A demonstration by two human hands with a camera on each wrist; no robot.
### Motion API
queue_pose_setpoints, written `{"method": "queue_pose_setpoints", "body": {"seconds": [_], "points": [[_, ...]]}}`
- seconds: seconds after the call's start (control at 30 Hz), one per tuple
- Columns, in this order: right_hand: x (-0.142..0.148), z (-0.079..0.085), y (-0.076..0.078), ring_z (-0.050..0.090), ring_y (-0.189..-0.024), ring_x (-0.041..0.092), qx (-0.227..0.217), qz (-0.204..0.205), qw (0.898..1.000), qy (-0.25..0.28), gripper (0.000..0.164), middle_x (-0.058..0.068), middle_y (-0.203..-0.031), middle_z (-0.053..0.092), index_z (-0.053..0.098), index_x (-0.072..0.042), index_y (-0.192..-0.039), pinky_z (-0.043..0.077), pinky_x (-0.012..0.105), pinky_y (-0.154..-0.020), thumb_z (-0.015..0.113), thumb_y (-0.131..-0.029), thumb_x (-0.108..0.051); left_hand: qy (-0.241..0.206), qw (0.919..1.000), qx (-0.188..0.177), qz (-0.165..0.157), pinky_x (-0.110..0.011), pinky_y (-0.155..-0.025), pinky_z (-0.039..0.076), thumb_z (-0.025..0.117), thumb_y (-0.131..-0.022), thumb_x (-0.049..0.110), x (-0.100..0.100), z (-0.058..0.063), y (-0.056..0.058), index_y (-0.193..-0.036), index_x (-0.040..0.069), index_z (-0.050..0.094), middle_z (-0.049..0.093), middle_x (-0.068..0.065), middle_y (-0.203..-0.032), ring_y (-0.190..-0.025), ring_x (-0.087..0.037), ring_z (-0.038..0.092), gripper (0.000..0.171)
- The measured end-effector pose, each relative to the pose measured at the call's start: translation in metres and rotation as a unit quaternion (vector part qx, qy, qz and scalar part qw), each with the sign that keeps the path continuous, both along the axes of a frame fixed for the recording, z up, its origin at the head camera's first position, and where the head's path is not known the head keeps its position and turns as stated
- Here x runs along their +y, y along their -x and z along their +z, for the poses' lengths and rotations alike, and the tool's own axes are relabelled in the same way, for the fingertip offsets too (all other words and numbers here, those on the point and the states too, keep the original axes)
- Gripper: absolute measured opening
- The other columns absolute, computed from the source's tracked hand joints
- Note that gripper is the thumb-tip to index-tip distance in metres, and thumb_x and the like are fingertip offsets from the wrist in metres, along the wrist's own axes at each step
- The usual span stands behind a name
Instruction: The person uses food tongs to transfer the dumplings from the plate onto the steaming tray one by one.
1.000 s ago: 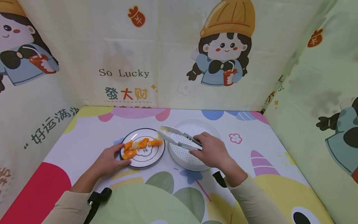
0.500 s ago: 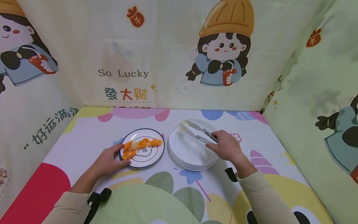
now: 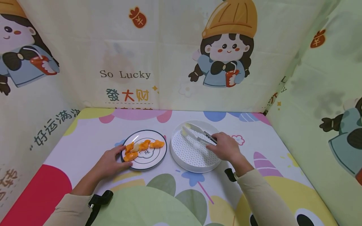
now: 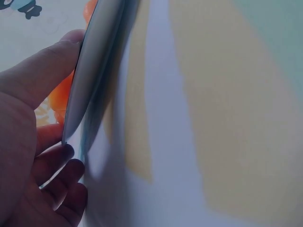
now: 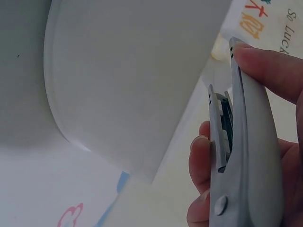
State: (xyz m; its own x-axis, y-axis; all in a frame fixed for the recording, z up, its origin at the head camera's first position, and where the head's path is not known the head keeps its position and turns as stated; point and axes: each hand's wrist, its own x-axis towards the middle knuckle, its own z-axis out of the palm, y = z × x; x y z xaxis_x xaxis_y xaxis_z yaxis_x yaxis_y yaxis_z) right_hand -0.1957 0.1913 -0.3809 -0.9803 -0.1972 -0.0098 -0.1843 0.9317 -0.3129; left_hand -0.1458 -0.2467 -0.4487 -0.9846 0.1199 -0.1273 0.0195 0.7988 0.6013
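Note:
My left hand (image 3: pixel 111 161) grips the left rim of a white plate (image 3: pixel 154 161) with dark rings, thumb on top and fingers at the edge. Several orange, dumpling-like pieces (image 3: pixel 144 144) and one paler piece (image 3: pixel 136 147) lie on the plate. In my right hand (image 3: pixel 226 146) is a pair of metal tongs (image 3: pixel 202 135), held by the arms. The pale tips reach over the far left part of a round white perforated steamer tray (image 3: pixel 195 157). Something pale yellow shows between the tips, too indistinct to name. The right wrist view shows my thumb and fingers pressing the tongs' handles (image 5: pixel 258 142).
A patterned cloth (image 3: pixel 135 201) covers the table under plate and tray. Printed fabric walls (image 3: pixel 175 56) stand behind and at both sides. The tray has a raised rim and sits just right of the plate.
The tongs have gone from the plate's right edge rightward to over the tray, then shifted slightly left and down. My left hand has stayed at the plate's rim.

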Motion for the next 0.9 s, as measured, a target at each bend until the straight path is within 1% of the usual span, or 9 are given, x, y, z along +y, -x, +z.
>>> {"method": "queue_pose_setpoints", "body": {"seconds": [0.17, 0.27, 0.43, 0.6, 0.77, 0.9], "points": [[-0.001, -0.004, 0.001, 0.061, -0.100, 0.032, -0.004, -0.010, 1.000, -0.009, 0.058, 0.020, -0.123, 0.062, 0.063, 0.000, -0.130, 0.054, 0.049, -0.078, 0.071, -0.088, -0.038, 0.001, 1.0000, 0.002, -0.001, -0.068, -0.108, 0.029, 0.080, -0.081, 0.051, 0.000, 0.000, 0.000, -0.148, -0.009, 0.039, 0.035, -0.034, -0.150, -0.137, -0.055, 0.030, 0.099], [-0.001, -0.004, 0.001, 0.061, -0.099, 0.032, -0.003, -0.015, 1.000, -0.014, 0.060, 0.020, -0.123, 0.062, 0.062, 0.001, -0.131, 0.054, 0.049, -0.078, 0.071, -0.088, -0.039, 0.001, 1.0000, 0.002, -0.001, -0.067, -0.108, 0.030, 0.080, -0.081, 0.051, 0.000, 0.001, 0.000, -0.148, -0.008, 0.039, 0.035, -0.034, -0.150, -0.137, -0.055, 0.030, 0.099], [0.001, -0.001, 0.001, 0.060, -0.099, 0.034, 0.010, -0.021, 1.000, -0.016, 0.060, 0.021, -0.123, 0.061, 0.060, 0.003, -0.131, 0.054, 0.051, -0.079, 0.071, -0.089, -0.038, 0.001, 1.0000, -0.005, 0.002, -0.067, -0.108, 0.030, 0.079, -0.081, 0.052, 0.000, 0.001, 0.000, -0.149, -0.008, 0.038, 0.034, -0.034, -0.151, -0.137, -0.055, 0.029, 0.099], [0.002, 0.004, -0.001, 0.060, -0.105, 0.036, 0.020, -0.029, 0.999, -0.011, 0.062, 0.022, -0.126, 0.060, 0.059, 0.003, -0.133, 0.054, 0.053, -0.082, 0.072, -0.089, -0.039, 0.004, 1.0000, -0.007, 0.005, -0.067, -0.107, 0.031, 0.080, -0.080, 0.052, 0.001, 0.002, 0.000, -0.149, -0.007, 0.039, 0.034, -0.034, -0.151, -0.137, -0.055, 0.030, 0.099], [-0.002, 0.008, -0.006, 0.060, -0.104, 0.034, 0.019, -0.005, 1.000, -0.004, 0.061, 0.020, -0.126, 0.060, 0.060, 0.001, -0.133, 0.054, 0.051, -0.082, 0.072, -0.088, -0.040, 0.006, 0.9999, -0.009, 0.009, -0.068, -0.106, 0.032, 0.079, -0.081, 0.052, 0.000, 0.001, 0.000, -0.149, -0.007, 0.038, 0.035, -0.035, -0.150, -0.136, -0.055, 0.031, 0.099], [-0.011, 0.010, -0.014, 0.061, -0.098, 0.030, 0.022, 0.024, 0.999, -0.005, 0.057, 0.016, -0.122, 0.062, 0.063, -0.002, -0.130, 0.054, 0.048, -0.076, 0.073, -0.088, -0.039, 0.007, 0.9999, -0.010, 0.010, -0.068, -0.106, 0.032, 0.079, -0.081, 0.053, 0.000, 0.000, 0.000, -0.149, -0.006, 0.038, 0.035, -0.035, -0.150, -0.136, -0.055, 0.031, 0.099]]}}
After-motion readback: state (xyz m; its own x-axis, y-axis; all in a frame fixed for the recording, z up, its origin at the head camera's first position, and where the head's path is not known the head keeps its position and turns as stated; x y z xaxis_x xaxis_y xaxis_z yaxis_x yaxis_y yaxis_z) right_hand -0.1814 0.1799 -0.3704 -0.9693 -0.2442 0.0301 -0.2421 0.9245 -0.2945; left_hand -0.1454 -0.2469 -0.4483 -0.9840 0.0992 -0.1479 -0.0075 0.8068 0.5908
